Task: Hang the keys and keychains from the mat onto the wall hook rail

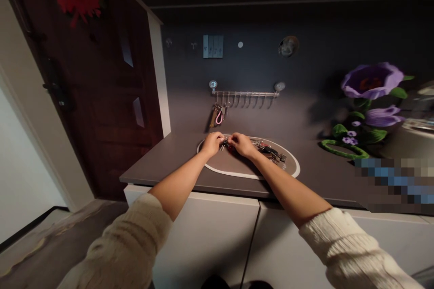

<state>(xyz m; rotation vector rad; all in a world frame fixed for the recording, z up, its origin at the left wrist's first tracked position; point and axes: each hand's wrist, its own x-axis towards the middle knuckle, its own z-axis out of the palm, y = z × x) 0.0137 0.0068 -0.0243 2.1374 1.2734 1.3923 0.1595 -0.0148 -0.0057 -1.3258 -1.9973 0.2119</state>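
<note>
My left hand (213,143) and my right hand (241,144) meet above an oval brown mat with a white rim (233,172). Fingers of both are pinched around a small bunch of keys (223,145), whose metal blades hang below my left fingertips. Something dark red shows just under my right hand, too small to name. To the right of that hand, more keys and dark fobs (271,151) lie in a pile on the mat, partly hidden by my right wrist.
A metal hook rail (246,94) is fixed to the wall behind the mat. Keys with a pink loop (219,116) hang at its left end. Purple artificial flowers (373,83) and a pale lamp-like object (410,142) stand right on the counter (152,162). A dark door (111,86) is left.
</note>
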